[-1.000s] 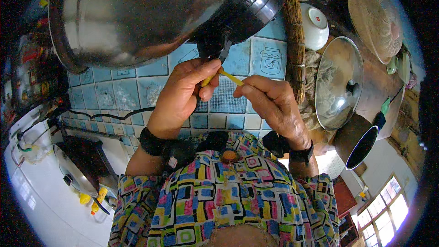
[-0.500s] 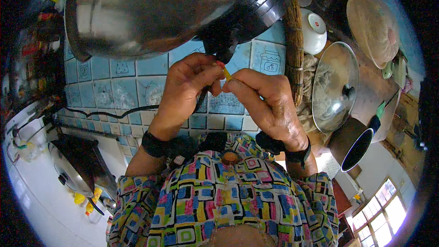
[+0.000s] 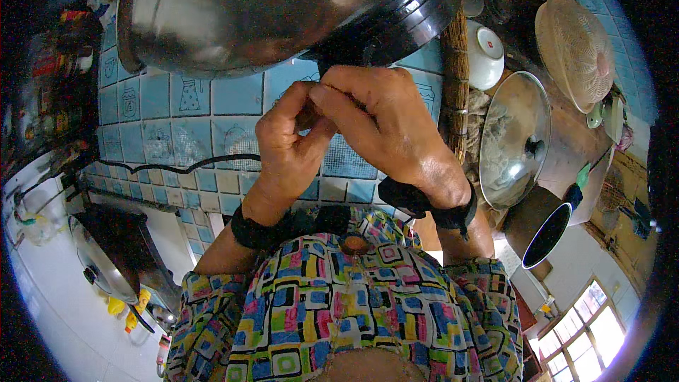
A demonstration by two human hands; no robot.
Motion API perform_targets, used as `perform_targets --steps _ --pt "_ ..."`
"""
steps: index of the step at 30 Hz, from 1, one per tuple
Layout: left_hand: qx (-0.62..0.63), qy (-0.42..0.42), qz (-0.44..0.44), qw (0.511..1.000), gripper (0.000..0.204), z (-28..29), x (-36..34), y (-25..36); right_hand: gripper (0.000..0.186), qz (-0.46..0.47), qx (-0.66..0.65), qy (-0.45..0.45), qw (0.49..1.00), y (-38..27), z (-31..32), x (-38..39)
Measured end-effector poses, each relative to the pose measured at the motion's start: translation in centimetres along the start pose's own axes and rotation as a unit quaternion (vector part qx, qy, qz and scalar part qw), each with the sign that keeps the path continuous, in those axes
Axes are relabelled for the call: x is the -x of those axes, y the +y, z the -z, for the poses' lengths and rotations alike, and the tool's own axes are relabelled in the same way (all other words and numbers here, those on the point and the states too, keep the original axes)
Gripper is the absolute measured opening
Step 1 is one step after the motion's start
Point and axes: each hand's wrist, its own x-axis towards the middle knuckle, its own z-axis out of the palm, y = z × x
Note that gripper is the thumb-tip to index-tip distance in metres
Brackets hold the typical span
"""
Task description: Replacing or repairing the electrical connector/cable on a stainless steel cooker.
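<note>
My left hand (image 3: 290, 152) and my right hand (image 3: 382, 127) are closed together at the centre, just below a dark fitting on the black base (image 3: 410, 18) of a large steel vessel (image 3: 269, 7). The right fingers lie over the left fingertips, hiding whatever is pinched there. Behind them are blue tiles (image 3: 226, 95) with line drawings, and a black cord (image 3: 184, 168) runs across these to the left.
At right are a straw brush (image 3: 454, 120), an upturned white bowl (image 3: 484, 64), a glass lid (image 3: 513, 134), a woven basket (image 3: 573, 49) and a dark pot (image 3: 537, 233). At lower left a steel lid (image 3: 102, 255) sits by a black stove (image 3: 134, 240).
My right hand has moved up and left over my left fingertips. The yellow strip that showed between my fingers earlier is now hidden.
</note>
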Motion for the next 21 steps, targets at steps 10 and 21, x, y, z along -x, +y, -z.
perform_targets --steps 10,21 --pt "0.058 0.036 0.027 0.997 0.007 0.0 0.0 0.3 0.019 0.009 -0.097 -0.024 0.995 -0.2 0.5 0.0" --pt "0.215 0.076 0.232 0.946 0.012 -0.2 0.2 0.4 0.023 -0.167 -0.373 0.069 0.910 6.6 -0.9 4.5"
